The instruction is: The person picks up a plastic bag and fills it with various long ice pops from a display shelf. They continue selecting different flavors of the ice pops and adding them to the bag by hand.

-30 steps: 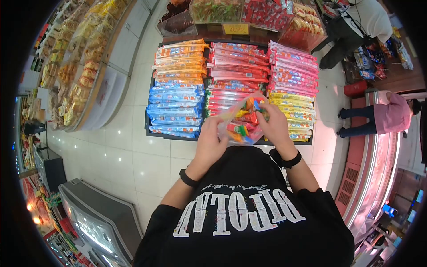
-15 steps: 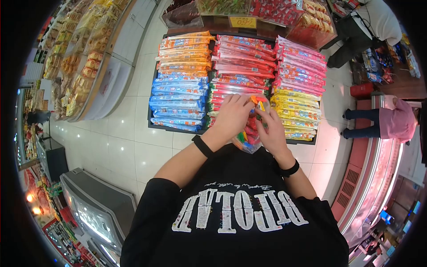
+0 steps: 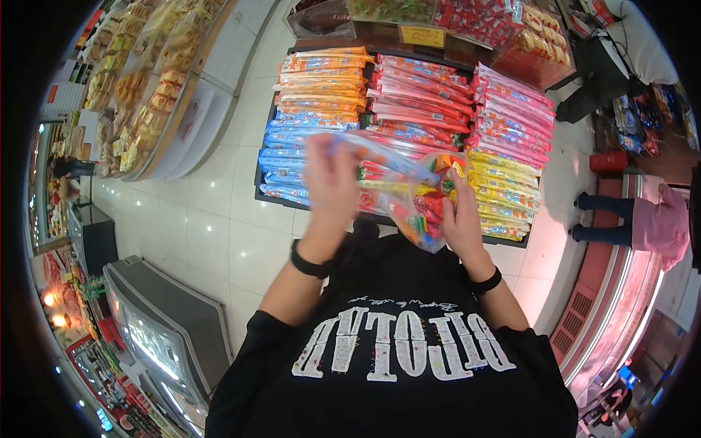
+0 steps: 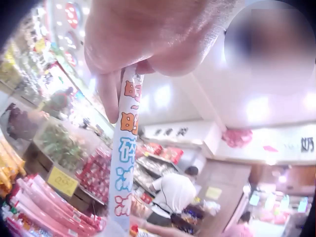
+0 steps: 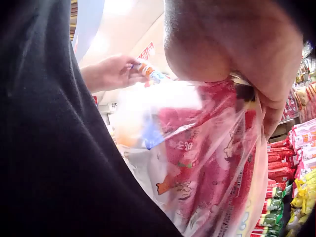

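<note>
My left hand [image 3: 332, 182], blurred in the head view, grips one end of a long wrapped ice pop [image 3: 391, 157]. In the left wrist view the pale ice pop [image 4: 126, 148], printed with orange, blue and red characters, hangs down from the fingers. Its far end overlaps the mouth of a clear plastic bag [image 3: 409, 215]. My right hand [image 3: 461, 215] holds that bag by its rim on the right side. Red, orange and green packets [image 3: 431, 208] fill the bag. The right wrist view shows red printed wrappers [image 5: 197, 163] through the plastic.
Below the hands, a black display tray [image 3: 267, 171] carries rows of orange, blue, red, pink and yellow ice pops [image 3: 511, 109]. Clear bins [image 3: 540, 44] and a yellow price sign [image 3: 422, 36] stand behind. A person in pink [image 3: 657, 223] is at the right counter.
My left hand has moved from the bag's rim out to the left, with the ice pop now stretched between it and the bag. The right hand stays at the bag.
</note>
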`<state>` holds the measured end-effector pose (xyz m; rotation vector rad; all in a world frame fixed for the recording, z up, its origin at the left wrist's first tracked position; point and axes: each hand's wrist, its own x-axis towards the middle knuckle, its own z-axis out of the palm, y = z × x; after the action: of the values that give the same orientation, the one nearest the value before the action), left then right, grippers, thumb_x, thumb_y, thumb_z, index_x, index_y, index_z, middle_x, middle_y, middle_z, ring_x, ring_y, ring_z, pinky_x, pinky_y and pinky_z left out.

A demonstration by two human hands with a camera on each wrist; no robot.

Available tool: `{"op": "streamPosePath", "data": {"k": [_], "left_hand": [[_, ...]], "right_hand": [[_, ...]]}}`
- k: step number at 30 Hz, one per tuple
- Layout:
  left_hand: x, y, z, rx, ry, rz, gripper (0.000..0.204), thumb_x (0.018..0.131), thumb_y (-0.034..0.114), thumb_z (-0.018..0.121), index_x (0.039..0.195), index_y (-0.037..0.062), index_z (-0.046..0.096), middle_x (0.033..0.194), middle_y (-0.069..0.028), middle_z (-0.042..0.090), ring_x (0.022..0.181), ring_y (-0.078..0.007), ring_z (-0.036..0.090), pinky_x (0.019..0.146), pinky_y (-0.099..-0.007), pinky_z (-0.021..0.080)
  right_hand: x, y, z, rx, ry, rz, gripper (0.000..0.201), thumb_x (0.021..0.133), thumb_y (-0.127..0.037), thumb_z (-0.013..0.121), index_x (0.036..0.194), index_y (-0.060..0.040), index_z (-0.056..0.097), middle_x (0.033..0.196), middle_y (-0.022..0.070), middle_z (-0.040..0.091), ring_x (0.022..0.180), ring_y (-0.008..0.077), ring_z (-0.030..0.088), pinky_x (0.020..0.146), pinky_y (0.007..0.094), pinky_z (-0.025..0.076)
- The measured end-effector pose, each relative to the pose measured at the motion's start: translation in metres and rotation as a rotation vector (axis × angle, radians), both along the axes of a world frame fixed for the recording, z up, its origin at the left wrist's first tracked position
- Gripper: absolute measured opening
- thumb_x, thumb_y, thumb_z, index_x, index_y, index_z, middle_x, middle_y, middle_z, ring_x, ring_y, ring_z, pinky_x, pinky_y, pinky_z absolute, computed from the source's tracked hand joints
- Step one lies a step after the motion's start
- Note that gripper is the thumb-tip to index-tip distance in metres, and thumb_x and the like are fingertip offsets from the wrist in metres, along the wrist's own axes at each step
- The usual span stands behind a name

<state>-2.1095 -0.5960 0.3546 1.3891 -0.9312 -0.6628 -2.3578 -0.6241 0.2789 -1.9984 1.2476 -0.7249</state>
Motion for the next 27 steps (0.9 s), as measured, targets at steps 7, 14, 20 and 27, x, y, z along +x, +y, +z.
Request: {"op": "streamPosePath", "data": {"k": [7, 14, 20, 27], "left_hand": [[0.14, 0.038, 0.007, -0.052, 0.112, 0.452, 0.016, 0.107, 0.013, 0.04, 0.116, 0.0008, 0.039, 0.12, -0.0269, 0.062, 0.107, -0.034, 0.068, 0.085, -0.0412, 0.062], [0.211, 0.046, -0.052, -0.056, 0.112, 0.541, 0.018, 0.105, 0.01, 0.042, 0.116, -0.003, 0.037, 0.122, -0.0292, 0.058, 0.113, -0.0362, 0.064, 0.089, -0.0443, 0.061], [0.272, 0.046, -0.137, 0.08, 0.524, 0.537, 0.024, 0.102, 0.009, 0.046, 0.117, -0.0074, 0.039, 0.115, -0.0256, 0.058, 0.105, -0.0351, 0.065, 0.086, -0.0467, 0.062], [0.321, 0.056, -0.27, 0.691, 0.044, 0.298, 0.033, 0.093, 0.012, 0.061, 0.12, -0.0065, 0.056, 0.114, -0.0192, 0.062, 0.104, -0.0292, 0.066, 0.081, -0.0397, 0.058]], "right_hand": [[0.002, -0.002, -0.005, -0.053, 0.032, -0.019, 0.053, 0.096, -0.006, 0.053, 0.147, -0.0054, 0.041, 0.124, 0.0248, 0.052, 0.113, 0.0431, 0.054, 0.097, 0.0452, 0.045], [0.01, 0.001, -0.003, 0.007, 0.071, -0.089, 0.05, 0.096, -0.006, 0.052, 0.145, -0.0038, 0.043, 0.127, 0.0249, 0.052, 0.117, 0.042, 0.054, 0.101, 0.0441, 0.044], [0.017, 0.001, -0.003, -0.042, 0.14, -0.131, 0.049, 0.096, -0.004, 0.052, 0.144, -0.0032, 0.043, 0.125, 0.023, 0.053, 0.115, 0.0387, 0.056, 0.097, 0.0424, 0.046], [0.034, 0.009, -0.001, -0.06, 0.151, -0.213, 0.049, 0.095, -0.002, 0.052, 0.143, -0.0039, 0.045, 0.121, 0.0205, 0.055, 0.111, 0.0351, 0.058, 0.092, 0.0387, 0.048]]}}
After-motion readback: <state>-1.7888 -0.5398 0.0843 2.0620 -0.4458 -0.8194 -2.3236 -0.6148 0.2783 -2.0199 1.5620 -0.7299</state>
